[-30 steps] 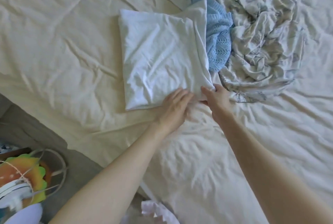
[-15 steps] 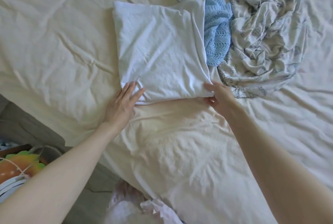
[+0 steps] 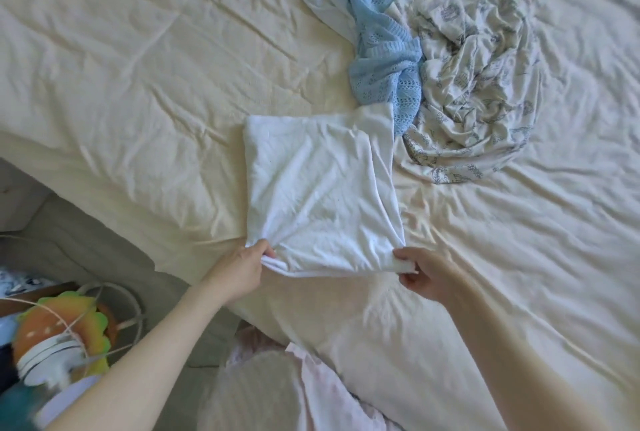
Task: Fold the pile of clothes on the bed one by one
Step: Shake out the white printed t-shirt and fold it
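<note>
Both hands, left hand (image 3: pixel 242 266) and right hand (image 3: pixel 424 273), pinch the near corners of the white cloth (image 3: pixel 322 202); uneven pulling could undo its fold.

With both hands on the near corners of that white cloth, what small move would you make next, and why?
Probably lift the near edge and fold it away onto the far edge. The left hand and right hand each pinch a near corner of the white cloth, which lies flat and roughly square on the bed, just beside the blue knit and patterned cloth not yet folded.
</note>
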{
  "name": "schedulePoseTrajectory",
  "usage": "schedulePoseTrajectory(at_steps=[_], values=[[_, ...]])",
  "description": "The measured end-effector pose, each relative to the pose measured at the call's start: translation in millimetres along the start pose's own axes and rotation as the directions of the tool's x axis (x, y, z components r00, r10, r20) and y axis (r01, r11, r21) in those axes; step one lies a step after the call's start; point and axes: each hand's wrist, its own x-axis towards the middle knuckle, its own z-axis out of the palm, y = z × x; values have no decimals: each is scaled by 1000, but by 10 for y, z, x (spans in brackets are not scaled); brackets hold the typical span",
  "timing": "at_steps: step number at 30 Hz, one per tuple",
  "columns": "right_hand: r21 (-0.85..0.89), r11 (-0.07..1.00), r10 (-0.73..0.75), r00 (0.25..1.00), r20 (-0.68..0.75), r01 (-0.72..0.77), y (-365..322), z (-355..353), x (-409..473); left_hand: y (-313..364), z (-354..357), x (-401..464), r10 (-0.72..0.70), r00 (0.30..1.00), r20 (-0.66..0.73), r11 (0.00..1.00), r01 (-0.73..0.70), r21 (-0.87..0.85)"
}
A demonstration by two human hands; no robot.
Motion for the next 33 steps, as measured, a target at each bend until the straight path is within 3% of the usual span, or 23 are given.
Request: schedulePoseTrajectory(at_steps=[4,7,9,13,18,21,22,23,24,25,27,28,30,33], values=[[-113,982,146,987,-69,-153,403,-284,-251,28,62,-269,39,940,339,997,-13,-77],[-154,981,104,988,-110,-120,454,-354,-407,34,17,-383,119,910,398,984,-53,-173],[-158,987,-26,990,-139,4,356,-293,-480,26,-105,-427,145,934,326,951,-40,-307],[-167,946,-307,936,-170,280,-109,4,-601,-42,-490,-385,23,999,-43,922,-38,-386],[72,963,-249,959,-135,260,-841,458,-488,-68,-885,124,-149,908,-391,860,-76,-505],[78,948,-296,945,-143,309,-1136,706,-299,-40,-897,554,-282,856,-433,723,-107,-682],[-6,931,-360,917,-175,364,-1160,788,-234,-37,-848,668,-320,860,-399,694,-74,-716],[-208,877,-473,857,-204,434,-1128,873,-182,-42,-773,754,-351,868,-352,688,-17,-725],[-474,737,-622,759,-194,482,-1040,946,-140,-55,-674,810,-372,874,-312,695,40,-718],[-686,530,-757,642,-120,498,-910,999,-105,-55,-566,832,-389,874,-291,703,77,-707],[-854,112,-877,455,156,508,-573,1097,-72,-53,-350,807,-440,844,-308,694,102,-713],[-870,-56,-863,414,290,491,-428,1143,-51,-48,-261,782,-477,817,-323,676,106,-730],[-853,-300,-774,414,479,427,-205,1202,51,-42,-146,748,-557,781,-283,589,131,-798],[-823,-425,-685,461,565,376,-95,1216,262,-37,-94,727,-567,808,-161,451,141,-881]])
